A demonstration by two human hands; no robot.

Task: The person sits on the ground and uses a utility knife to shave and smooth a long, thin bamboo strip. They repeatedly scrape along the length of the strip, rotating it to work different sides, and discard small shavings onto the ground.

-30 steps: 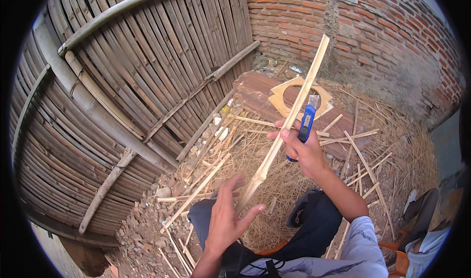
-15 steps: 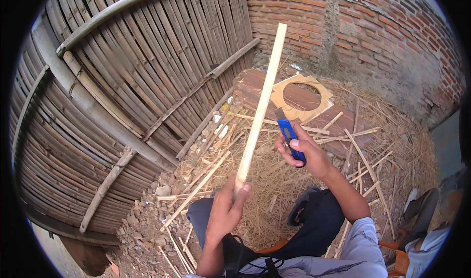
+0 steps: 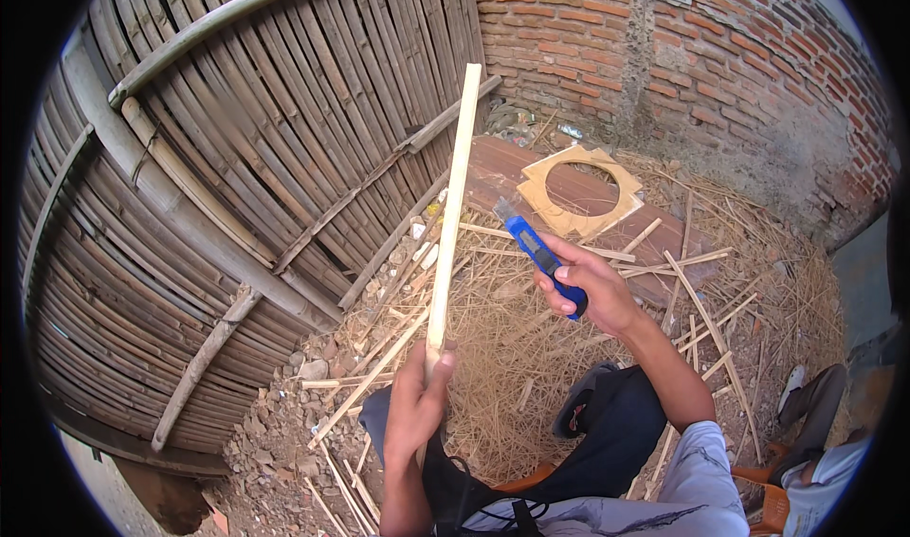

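My left hand (image 3: pixel 417 395) is closed round the lower end of a long, pale bamboo strip (image 3: pixel 454 205), which stands up and leans slightly right at its top. In my right hand (image 3: pixel 592 286) is a blue utility knife (image 3: pixel 542 260), its blade out and pointing up and to the left. A gap separates the blade from the strip. Beneath both hands, between my legs, lies a heap of thin shavings (image 3: pixel 512 366).
A pale board with a round hole (image 3: pixel 621 200) rests on a brown plank (image 3: pixel 493 167). Loose strips (image 3: pixel 697 300) lie to the right, others to the left. A bamboo fence (image 3: pixel 237 139) borders the left, a brick wall (image 3: pixel 569 44) the back. Another person's leg (image 3: pixel 815 400) shows at right.
The bamboo strip has swung left and more upright, with my left hand shifting slightly left. The knife has moved a little left, its blade turning further left.
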